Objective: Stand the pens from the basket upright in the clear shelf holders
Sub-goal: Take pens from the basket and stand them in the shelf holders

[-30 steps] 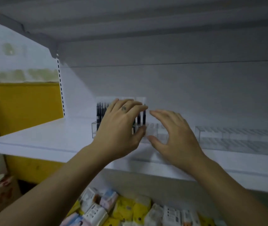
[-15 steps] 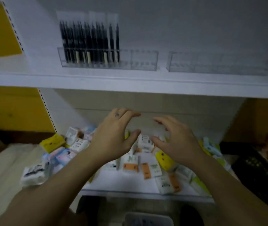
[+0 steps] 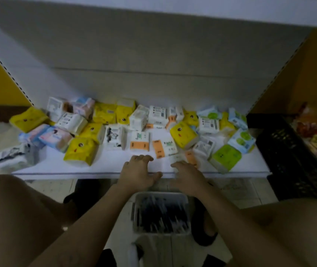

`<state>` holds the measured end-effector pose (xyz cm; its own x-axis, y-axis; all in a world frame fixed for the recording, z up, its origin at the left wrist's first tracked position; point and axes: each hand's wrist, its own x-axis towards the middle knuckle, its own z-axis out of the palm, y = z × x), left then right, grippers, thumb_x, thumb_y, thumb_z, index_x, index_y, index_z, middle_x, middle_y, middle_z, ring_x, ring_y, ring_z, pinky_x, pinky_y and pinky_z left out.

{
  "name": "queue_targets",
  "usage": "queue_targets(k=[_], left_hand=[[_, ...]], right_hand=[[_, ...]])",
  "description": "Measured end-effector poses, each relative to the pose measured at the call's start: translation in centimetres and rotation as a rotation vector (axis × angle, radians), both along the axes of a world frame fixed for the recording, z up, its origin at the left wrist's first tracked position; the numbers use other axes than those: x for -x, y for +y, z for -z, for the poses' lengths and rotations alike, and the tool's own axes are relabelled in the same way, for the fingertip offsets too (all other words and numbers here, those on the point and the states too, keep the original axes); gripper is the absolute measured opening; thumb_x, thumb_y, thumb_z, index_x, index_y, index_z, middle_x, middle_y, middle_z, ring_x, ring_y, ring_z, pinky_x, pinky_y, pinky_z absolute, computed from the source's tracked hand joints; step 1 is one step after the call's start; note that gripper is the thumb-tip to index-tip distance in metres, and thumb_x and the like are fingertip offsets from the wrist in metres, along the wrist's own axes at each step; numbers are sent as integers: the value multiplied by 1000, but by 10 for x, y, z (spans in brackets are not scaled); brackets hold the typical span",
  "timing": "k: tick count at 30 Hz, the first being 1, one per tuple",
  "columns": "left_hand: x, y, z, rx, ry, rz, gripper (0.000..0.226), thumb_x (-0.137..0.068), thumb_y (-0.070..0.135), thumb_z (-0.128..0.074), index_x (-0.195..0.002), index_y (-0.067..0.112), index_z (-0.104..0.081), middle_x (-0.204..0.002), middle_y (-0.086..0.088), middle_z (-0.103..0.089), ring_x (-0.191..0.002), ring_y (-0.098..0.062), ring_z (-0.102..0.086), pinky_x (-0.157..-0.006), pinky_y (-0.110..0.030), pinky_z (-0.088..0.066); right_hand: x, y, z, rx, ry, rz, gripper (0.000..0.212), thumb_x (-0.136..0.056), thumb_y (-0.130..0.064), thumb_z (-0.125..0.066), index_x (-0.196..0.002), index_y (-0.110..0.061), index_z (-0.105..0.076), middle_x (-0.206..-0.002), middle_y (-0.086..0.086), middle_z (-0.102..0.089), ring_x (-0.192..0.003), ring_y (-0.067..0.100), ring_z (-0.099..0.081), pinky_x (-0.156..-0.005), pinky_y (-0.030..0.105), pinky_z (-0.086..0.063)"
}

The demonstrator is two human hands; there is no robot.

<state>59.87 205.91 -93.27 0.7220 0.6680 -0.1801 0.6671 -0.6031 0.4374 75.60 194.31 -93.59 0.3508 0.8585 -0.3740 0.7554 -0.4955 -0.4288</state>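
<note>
1. The pens (image 3: 161,214) lie in a heap in the basket (image 3: 135,218). It sits low down between our knees, just under our hands. The pens look blurry, so we cannot tell which way each one points.
2. Our left hand (image 3: 137,173) and our right hand (image 3: 188,177) are both empty, with loose fingers. They hover above the basket, by the front edge of the low shelf (image 3: 107,162).
3. The pens are thin and all mixed up. If we grab too many, some may slip out and fall.
4. If we do not look at the tips, a pen may go in upside down.
5. We cannot see the clear holders from here. On the way to them, a full hand may bump the shelf edge and drop pens.
6. Tissue packs (image 3: 80,151) sit close to that edge. A quick hand may knock one into the basket.
7. A black crate (image 3: 288,160) stands to the right. A dropped pen may roll behind it and get lost.
</note>
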Motion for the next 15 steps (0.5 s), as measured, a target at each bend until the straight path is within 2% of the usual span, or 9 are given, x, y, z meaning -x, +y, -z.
queue_targets(k=[3,6,8,10,12,13,14,15], left_hand=[[3,-7,43,198,33,-92,65,-79,61,-64,-129,21,-52,-128,-3,-58,-118,-23,-52,-91,-31,-46],[10,-14,77,408,82,-126,57,-80,51,-69,-126,22,-53,-125,-1,-59,-107,-16,-54,-81,-23,-39],[18,-23,99,481,148,-162,55,-82,50,-66,-127,21,-51,-121,-2,-59,-100,-16,-55,-78,-25,-41],[27,-36,122,531,216,-171,51,-85,44,-63,-128,20,-49,-119,-6,-62,-97,-20,-58,-76,-27,-46],[36,-48,140,600,294,-131,44,-87,37,-61,-125,17,-51,-118,-9,-62,-97,-21,-58,-76,-26,-47],[39,-51,146,627,329,-106,37,-88,35,-61,-120,17,-53,-118,-10,-62,-94,-20,-57,-73,-24,-45],[42,-54,152,647,357,-86,32,-90,34,-60,-116,17,-55,-117,-11,-62,-91,-19,-56,-70,-23,-43],[44,-56,156,656,376,-77,33,-91,34,-59,-117,16,-56,-118,-11,-62,-90,-18,-54,-69,-23,-41]], right_hand=[[6,-12,39,35,102,43,50,-86,-37,-67,-128,-15,-52,-129,5,-55,-118,25,-53,-93,35,-47],[9,-27,74,161,180,79,47,-90,-34,-64,-127,-9,-48,-123,11,-54,-107,25,-55,-83,32,-46],[9,-35,96,253,234,102,55,-92,-32,-62,-136,-2,-45,-129,15,-53,-111,29,-55,-88,34,-48],[11,-40,113,368,281,117,64,-94,-34,-60,-146,-6,-35,-144,13,-43,-124,30,-49,-95,32,-45],[15,-43,130,467,290,110,60,-96,-34,-57,-144,-4,-38,-145,17,-42,-124,33,-48,-96,31,-45],[16,-43,138,491,292,110,54,-96,-31,-57,-138,0,-44,-135,21,-49,-116,35,-53,-93,35,-48],[17,-44,145,506,298,117,44,-96,-29,-57,-128,2,-52,-116,22,-55,-100,33,-57,-83,38,-50],[19,-45,150,531,297,129,30,-96,-27,-56,-113,-1,-58,-95,17,-54,-82,29,-55,-71,34,-45]])
